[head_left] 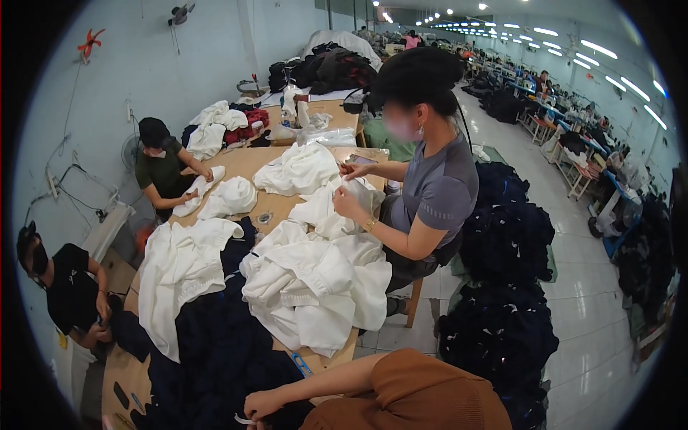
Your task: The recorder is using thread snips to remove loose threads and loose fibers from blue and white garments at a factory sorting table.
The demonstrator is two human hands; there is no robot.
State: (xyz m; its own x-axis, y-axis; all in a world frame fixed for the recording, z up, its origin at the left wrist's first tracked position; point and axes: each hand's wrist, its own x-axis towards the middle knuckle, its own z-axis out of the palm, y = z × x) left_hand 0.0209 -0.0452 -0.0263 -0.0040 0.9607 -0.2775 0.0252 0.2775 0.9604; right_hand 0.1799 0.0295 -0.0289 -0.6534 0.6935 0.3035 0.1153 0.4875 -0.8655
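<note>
My right hand (262, 405) comes in across the lower edge from a brown sleeve (423, 390). Its fingers are closed on a small curved white strip (244, 420), whose kind I cannot make out. Under and around that hand lies a heap of dark navy garments (208, 351). My left hand is out of the picture. Just beyond my forearm, a blue-handled tool (301, 365) rests at the table edge. White garments (308, 287) are piled farther up the table.
A co-worker in a grey shirt (441, 175) handles white cloth at the right side. Two more people, in green (159, 172) and black (72, 287), work at the left. Dark garment stacks (502, 330) stand on the floor to the right. The wooden table (118, 380) carries small dark items.
</note>
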